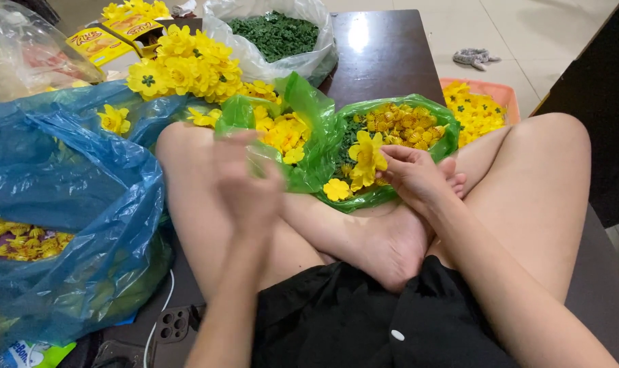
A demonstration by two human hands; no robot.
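My right hand (411, 174) pinches a yellow plastic flower (367, 158) at the near edge of a green bag (429, 146) that holds yellow petals and small green parts. My left hand (245, 180) is blurred in motion above my left knee; its fingers look apart and I see nothing in it. Just behind it lies another green bag (303, 102) with yellow flower pieces. I sit cross-legged with my bare feet between the two hands.
A big blue bag (57, 177) with yellow pieces lies at the left. Behind are a heap of finished yellow flowers (187, 65), a clear bag of dark green parts (275, 34), an orange tray (503, 92) of petals and a dark table (384, 51). A phone (170, 327) lies near my left thigh.
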